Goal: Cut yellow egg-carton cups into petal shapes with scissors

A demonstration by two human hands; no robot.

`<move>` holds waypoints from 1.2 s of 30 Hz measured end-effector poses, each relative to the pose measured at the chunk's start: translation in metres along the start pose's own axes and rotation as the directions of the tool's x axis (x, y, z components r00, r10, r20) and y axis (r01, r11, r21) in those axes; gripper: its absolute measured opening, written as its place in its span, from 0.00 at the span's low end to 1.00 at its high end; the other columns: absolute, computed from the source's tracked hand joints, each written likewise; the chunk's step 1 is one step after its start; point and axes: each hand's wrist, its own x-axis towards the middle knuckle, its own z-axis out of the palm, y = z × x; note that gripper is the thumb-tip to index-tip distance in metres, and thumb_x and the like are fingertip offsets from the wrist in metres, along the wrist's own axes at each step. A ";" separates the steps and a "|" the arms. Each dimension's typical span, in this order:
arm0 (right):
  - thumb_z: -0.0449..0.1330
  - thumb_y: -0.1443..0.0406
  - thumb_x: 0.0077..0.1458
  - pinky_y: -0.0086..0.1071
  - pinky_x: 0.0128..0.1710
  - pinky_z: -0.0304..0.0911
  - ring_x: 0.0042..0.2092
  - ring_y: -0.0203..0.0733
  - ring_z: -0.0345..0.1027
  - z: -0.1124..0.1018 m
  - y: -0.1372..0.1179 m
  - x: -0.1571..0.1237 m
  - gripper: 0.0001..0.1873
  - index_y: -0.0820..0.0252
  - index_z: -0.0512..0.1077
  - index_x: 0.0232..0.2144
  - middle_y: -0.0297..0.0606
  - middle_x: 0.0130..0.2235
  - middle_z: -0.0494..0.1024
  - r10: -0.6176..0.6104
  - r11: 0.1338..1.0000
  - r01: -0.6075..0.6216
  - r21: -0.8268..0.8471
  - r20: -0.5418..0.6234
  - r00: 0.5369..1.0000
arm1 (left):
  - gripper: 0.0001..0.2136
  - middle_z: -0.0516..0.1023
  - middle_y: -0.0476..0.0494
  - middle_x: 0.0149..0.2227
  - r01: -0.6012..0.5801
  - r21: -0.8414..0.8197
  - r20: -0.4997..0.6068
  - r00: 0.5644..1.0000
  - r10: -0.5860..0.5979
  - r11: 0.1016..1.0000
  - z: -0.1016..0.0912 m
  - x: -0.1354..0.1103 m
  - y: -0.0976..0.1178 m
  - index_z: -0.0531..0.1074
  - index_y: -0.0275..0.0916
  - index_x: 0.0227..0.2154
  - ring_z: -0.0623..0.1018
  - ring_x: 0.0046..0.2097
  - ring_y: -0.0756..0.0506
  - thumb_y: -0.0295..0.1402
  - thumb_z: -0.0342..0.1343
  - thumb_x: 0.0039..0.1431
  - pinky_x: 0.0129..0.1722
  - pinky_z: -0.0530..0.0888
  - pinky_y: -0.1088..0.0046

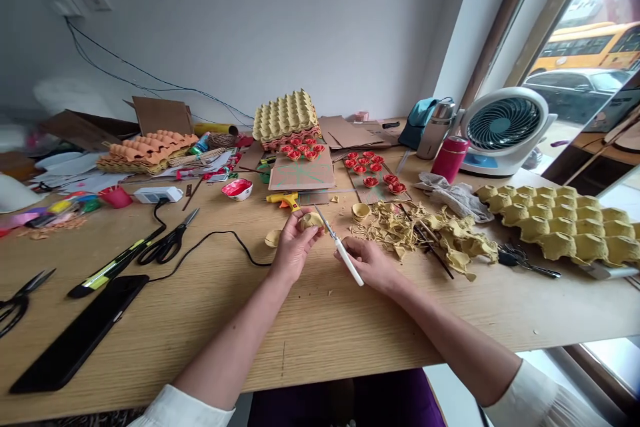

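In the middle of the head view, my left hand (291,247) pinches a small yellow egg-carton cup (312,220) between thumb and fingers. My right hand (371,263) grips white-handled scissors (349,260), whose blades point up and away beside the cup's right edge. Whether the blades touch the cup is hard to tell. Another cut cup (273,238) lies just left of my left hand, and one more (361,211) stands beyond my right hand. A heap of yellow carton scraps (400,227) spreads to the right of the scissors.
Behind my hands lie a yellow glue gun (283,200) and red paper-pulp flowers (370,163) on cardboard. Yellow egg trays (560,220) and a fan (505,127) occupy the right. At left are black scissors (167,240), a cutter knife (113,267) and a black phone-like slab (83,333).
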 end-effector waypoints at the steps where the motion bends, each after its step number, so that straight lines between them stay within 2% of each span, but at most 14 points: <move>1: 0.57 0.53 0.59 0.27 0.24 0.47 0.25 0.32 0.51 0.000 0.000 0.000 0.18 0.60 0.66 0.24 0.26 0.22 0.59 0.003 1.000 -0.003 -0.002 0.001 1.000 | 0.21 0.77 0.52 0.37 -0.019 0.039 0.001 1.000 0.019 0.999 0.000 0.000 -0.001 0.69 0.42 0.44 0.79 0.37 0.51 0.31 0.67 0.46 0.45 0.76 0.70; 11: 0.57 0.53 0.58 0.28 0.24 0.48 0.24 0.33 0.52 -0.001 0.000 -0.001 0.18 0.59 0.66 0.24 0.27 0.22 0.61 0.019 1.000 -0.019 -0.024 0.007 1.000 | 0.18 0.77 0.50 0.36 -0.179 0.335 -0.015 0.981 0.195 0.925 0.003 0.001 0.000 0.71 0.40 0.42 0.78 0.37 0.48 0.27 0.63 0.46 0.42 0.75 0.71; 16: 0.57 0.52 0.58 0.28 0.23 0.48 0.24 0.33 0.52 -0.001 -0.002 -0.001 0.18 0.59 0.65 0.24 0.27 0.22 0.60 0.027 1.000 -0.027 -0.014 0.008 1.000 | 0.18 0.78 0.47 0.38 -0.205 0.452 -0.018 0.971 0.239 0.868 0.005 -0.003 0.003 0.72 0.39 0.42 0.77 0.38 0.47 0.24 0.61 0.46 0.41 0.74 0.72; 21: 0.57 0.53 0.58 0.28 0.24 0.48 0.24 0.33 0.54 -0.001 -0.005 -0.001 0.18 0.59 0.65 0.25 0.27 0.22 0.61 0.034 0.999 -0.034 0.000 0.018 0.999 | 0.18 0.76 0.48 0.37 -0.226 0.499 -0.020 0.962 0.272 0.836 0.002 -0.004 0.006 0.71 0.40 0.44 0.75 0.36 0.49 0.24 0.59 0.47 0.39 0.73 0.73; 27: 0.56 0.56 0.58 0.28 0.25 0.50 0.25 0.34 0.56 0.000 -0.005 -0.002 0.15 0.59 0.65 0.25 0.28 0.22 0.63 0.035 0.999 -0.036 0.008 0.051 0.998 | 0.16 0.73 0.49 0.37 -0.253 0.456 -0.026 0.955 0.297 0.853 0.002 -0.002 0.008 0.71 0.40 0.43 0.72 0.36 0.50 0.27 0.59 0.49 0.38 0.72 0.76; 31: 0.55 0.58 0.59 0.28 0.26 0.51 0.26 0.34 0.57 0.001 -0.004 -0.002 0.14 0.58 0.64 0.25 0.28 0.24 0.64 0.027 0.999 -0.029 0.021 0.072 0.997 | 0.17 0.72 0.50 0.36 -0.242 0.320 -0.053 0.961 0.273 0.916 0.003 -0.002 0.008 0.71 0.40 0.44 0.72 0.36 0.51 0.28 0.61 0.49 0.39 0.72 0.77; 36: 0.54 0.56 0.61 0.28 0.27 0.54 0.27 0.34 0.59 0.002 0.001 -0.002 0.15 0.58 0.65 0.27 0.29 0.25 0.65 0.030 0.998 -0.035 0.054 0.096 0.995 | 0.19 0.73 0.51 0.35 -0.182 0.150 -0.086 0.977 0.196 0.972 0.005 -0.003 0.010 0.71 0.41 0.44 0.72 0.34 0.52 0.29 0.64 0.47 0.38 0.72 0.77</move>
